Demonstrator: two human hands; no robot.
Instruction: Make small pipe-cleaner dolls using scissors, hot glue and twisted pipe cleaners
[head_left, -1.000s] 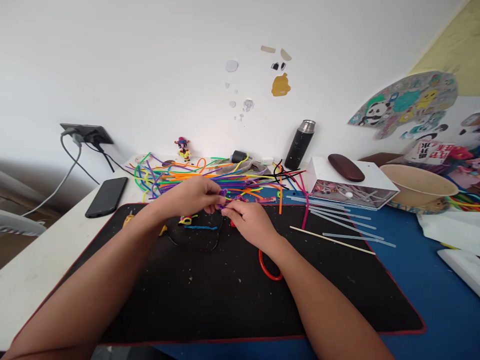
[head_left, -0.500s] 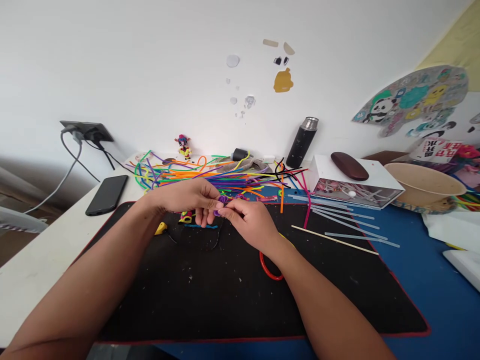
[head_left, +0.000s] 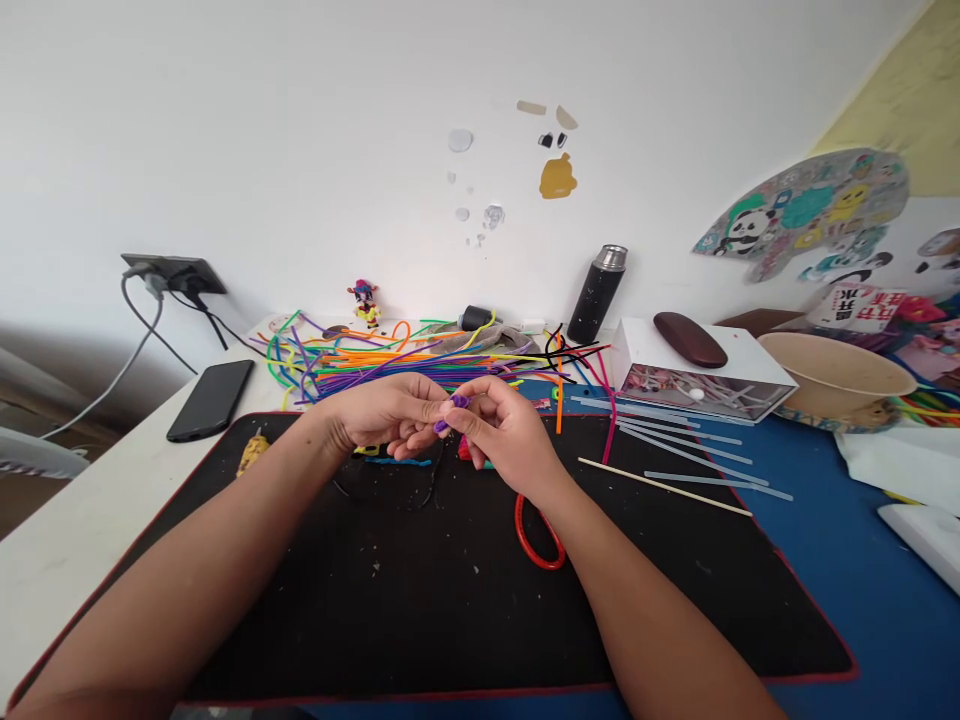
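Observation:
Between my two hands is a small coil of purple pipe cleaner point(head_left: 460, 401), pinched at the fingertips above the black mat. My left hand point(head_left: 394, 412) holds its left side between thumb and forefinger, the other fingers loosely curled. From the other side my right hand point(head_left: 506, 430) pinches it, thumb in front. Under the hands lie a blue pipe cleaner piece point(head_left: 397, 461) and a red piece point(head_left: 466, 452), partly covered by the right hand. Red-handled scissors point(head_left: 540, 562) rest below my right wrist, mostly hidden. A yellow object point(head_left: 253, 455) sits behind my left forearm.
A heap of coloured pipe cleaners point(head_left: 405, 370) spreads along the back. To the right are clear glue sticks point(head_left: 705, 478), a thin wooden stick point(head_left: 667, 487), a white box point(head_left: 697, 375) and a bowl point(head_left: 836, 370). A black flask point(head_left: 598, 295) leans near the wall; a phone point(head_left: 210, 400) lies left.
My hands have turned slightly, and the purple coil has shifted a little to the right. The camera view has tilted a bit, showing more of the yellow object and the red piece.

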